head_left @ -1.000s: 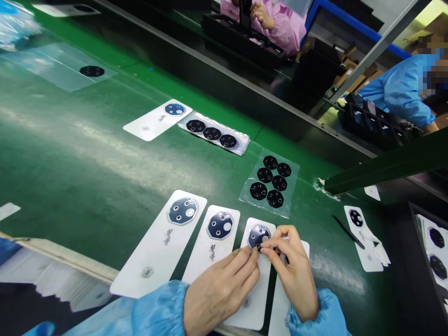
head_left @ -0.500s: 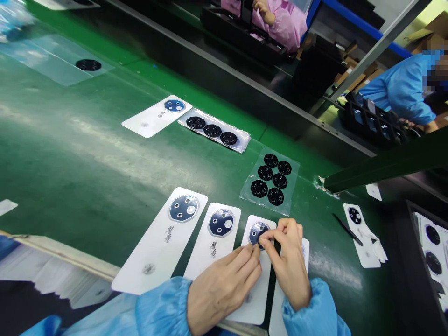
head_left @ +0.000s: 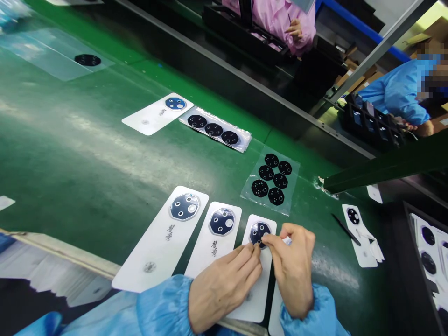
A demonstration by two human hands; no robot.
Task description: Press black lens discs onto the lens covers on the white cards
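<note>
Several white phone back panels lie side by side at the table's front, each showing a dark octagonal camera patch. Both of my hands are over the third phone back panel (head_left: 257, 303). My left hand (head_left: 227, 284) rests across it, its fingers bunched and their tips at the lower edge of the dark octagonal sticker (head_left: 258, 231); its thumb is hidden. My right hand (head_left: 294, 266) pinches at the sticker's right edge, thumb and forefinger together. Left of them lie a second panel (head_left: 199, 261) and a first panel (head_left: 140, 252). A fourth is mostly covered by my right hand.
Beyond my hands lie a clear sheet (head_left: 248, 199) of black octagonal stickers and a stacked strip (head_left: 241, 145) with three more. Another panel (head_left: 143, 119) lies farther back. At right are black tweezers (head_left: 346, 229), a panel with peeled film (head_left: 362, 252) and a green post (head_left: 385, 163). Co-workers sit across.
My right hand has shifted slightly right, its fingertips now at the sticker's right edge, so more of the dark octagon shows. My left hand stays nearly still.
</note>
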